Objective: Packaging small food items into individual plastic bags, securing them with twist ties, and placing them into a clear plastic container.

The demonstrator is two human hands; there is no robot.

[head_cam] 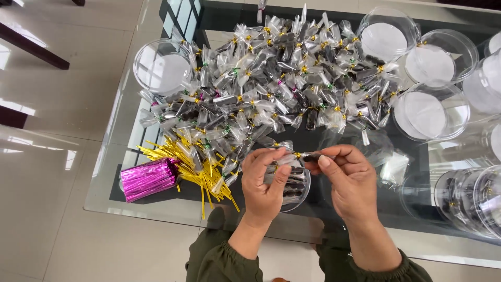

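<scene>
Both hands pinch one small crinkly cellophane packet [295,155] above a round clear plastic tub [295,183]: left hand [263,180] grips its body, right hand [347,183] clenches the gold twist tie [298,154]. Glossy tied packets [271,78] heap the glass table [104,183] beside loose gold ties [193,167] and a magenta foil bundle [147,178].

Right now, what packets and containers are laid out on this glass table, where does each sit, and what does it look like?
Small clear packet: between left hand and right hand, gold tie.
Heap of clear packets: table middle, dark contents, gold, green, pink ties.
Round clear tubs: right side, some with white bottoms.
Round clear tub: left of the heap.
Gold twist ties: front left, loose.
Magenta tie bundle: beside them.
</scene>
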